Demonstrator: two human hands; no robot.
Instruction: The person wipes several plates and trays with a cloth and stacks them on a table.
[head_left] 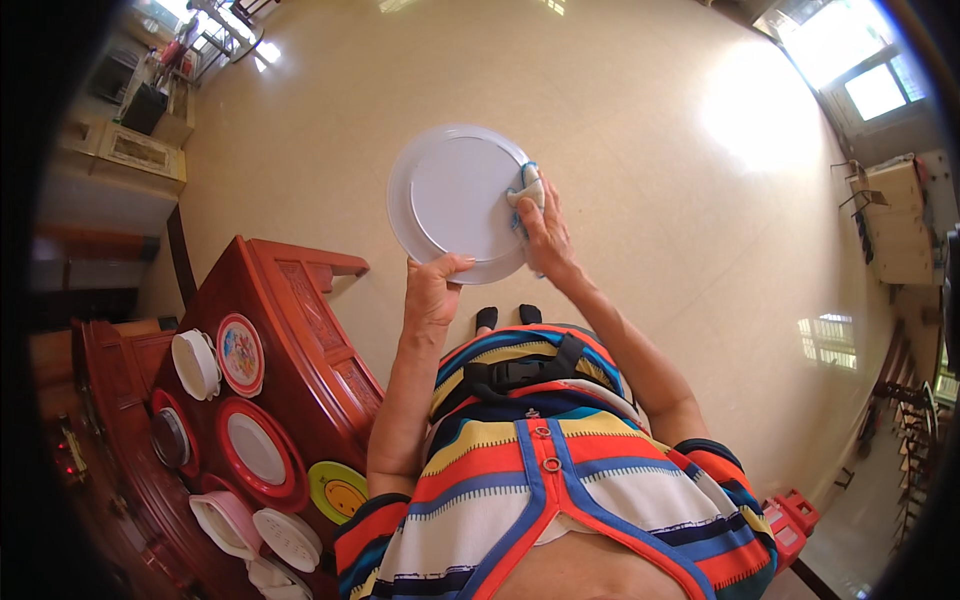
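Note:
A round white plate point(465, 195) is held up in front of me above the tiled floor, with a ring showing on its face. My left hand point(435, 288) grips its lower left rim, thumb lying over the face and the other fingers hidden beneath. At the right rim, my right hand point(545, 225) presses a white cloth with blue edging point(525, 188) against the plate. The fingers of that hand are closed round the cloth.
A red-brown wooden cabinet point(300, 310) stands to my left. On it are a red plate point(290, 480), a patterned dish point(240, 355), a white container point(195, 365), a yellow-green plate point(340, 490) and a pink basin point(225, 525). A red plastic object point(790, 520) sits at the lower right.

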